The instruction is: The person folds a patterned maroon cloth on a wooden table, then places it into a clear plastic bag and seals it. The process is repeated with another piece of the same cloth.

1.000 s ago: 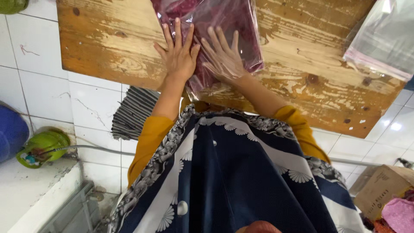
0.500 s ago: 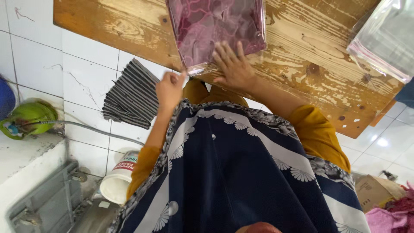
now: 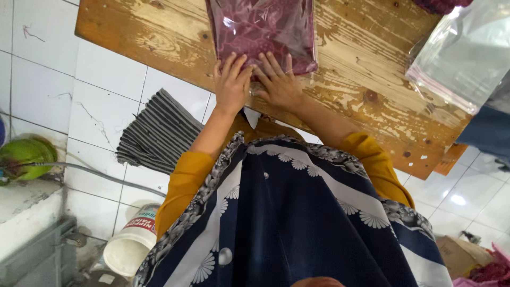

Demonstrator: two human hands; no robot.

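A maroon patterned cloth sealed in a clear plastic bag [image 3: 260, 32] lies on a worn wooden table [image 3: 159, 32]. My left hand [image 3: 232, 85] rests flat on the bag's near edge, fingers together and pointing away from me. My right hand [image 3: 279, 79] lies right beside it, fingers spread, pressing on the same edge of the bag. Both hands touch each other at the middle of the bag's near side. My sleeves are mustard yellow over a navy and white patterned garment.
More clear plastic bags [image 3: 467, 53] lie at the table's right end. A folded grey striped cloth [image 3: 154, 133] sits on the white tiled floor by the table. A white bucket [image 3: 130, 247] and a green object [image 3: 24, 154] are at the left.
My left hand came back up from beside my body onto the bag's near edge, next to my right hand. The view shifted slightly.
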